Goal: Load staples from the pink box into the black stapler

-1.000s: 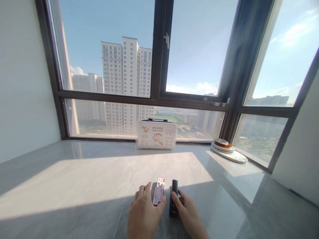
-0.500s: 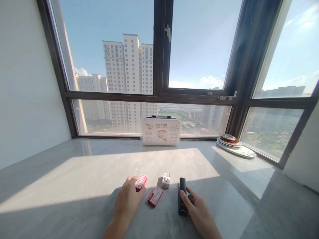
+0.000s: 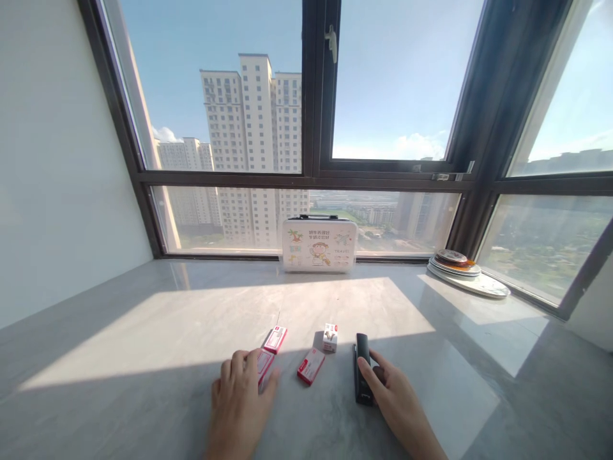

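Observation:
My left hand (image 3: 242, 396) is curled over a small red-and-white box (image 3: 265, 364), its fingers on the far left side and its thumb along the right. The hand hides part of that box. Just beyond it lies a similar red-and-white box (image 3: 276, 339). My right hand (image 3: 395, 393) grips a black stapler (image 3: 363, 370) lying lengthwise on the counter, thumb on top and fingers at its right side. Between the hands are another red-and-white box (image 3: 311, 366), lying flat and turned at an angle, and a small white box (image 3: 330, 337) with red print.
A white case (image 3: 319, 246) with cartoon pictures and a black handle stands against the window at the back. Stacked plates (image 3: 467, 281) sit in the right corner. Sunlight and shadow cross the grey marbled counter (image 3: 167, 415).
My left hand has drawn back from the farther red-and-white box, which now lies uncovered, and a second box shows at its fingers. My right hand stays on the stapler. The view has shifted slightly.

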A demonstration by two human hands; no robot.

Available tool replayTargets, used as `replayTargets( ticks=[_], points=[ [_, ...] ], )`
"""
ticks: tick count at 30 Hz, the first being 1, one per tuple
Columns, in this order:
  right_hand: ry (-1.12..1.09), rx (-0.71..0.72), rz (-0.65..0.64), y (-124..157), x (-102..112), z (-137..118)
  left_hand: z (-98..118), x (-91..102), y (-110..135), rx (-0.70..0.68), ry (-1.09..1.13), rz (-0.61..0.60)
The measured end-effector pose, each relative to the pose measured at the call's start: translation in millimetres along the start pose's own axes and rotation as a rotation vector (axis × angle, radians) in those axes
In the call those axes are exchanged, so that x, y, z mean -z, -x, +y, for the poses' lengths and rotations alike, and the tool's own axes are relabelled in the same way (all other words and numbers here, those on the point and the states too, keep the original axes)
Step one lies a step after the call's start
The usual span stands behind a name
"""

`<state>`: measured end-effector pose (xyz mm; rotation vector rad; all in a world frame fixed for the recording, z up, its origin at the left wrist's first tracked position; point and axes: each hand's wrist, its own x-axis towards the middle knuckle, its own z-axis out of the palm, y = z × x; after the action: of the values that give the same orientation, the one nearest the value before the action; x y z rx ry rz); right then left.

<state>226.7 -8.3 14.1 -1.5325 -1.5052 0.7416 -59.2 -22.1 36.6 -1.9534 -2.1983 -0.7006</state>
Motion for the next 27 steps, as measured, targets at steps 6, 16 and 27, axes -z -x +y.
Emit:
replayTargets(
  ticks=[6,16,27],
  points=[
    [0.036,-0.001,0.029,11.0,-1.8,-4.2,82.4,-16.9,-7.1,-0.246,0.195,-0.107],
    [0.122,0.070,0.095,1.3,36.2,4.0,74.7,-21.2,0.6,-0.207,0.227,-0.220],
    [0.165,0.186,0.084,-1.8,28.3,-17.9,99.6,-21.5,0.6,-0.409,0.411,-0.282]
  ],
)
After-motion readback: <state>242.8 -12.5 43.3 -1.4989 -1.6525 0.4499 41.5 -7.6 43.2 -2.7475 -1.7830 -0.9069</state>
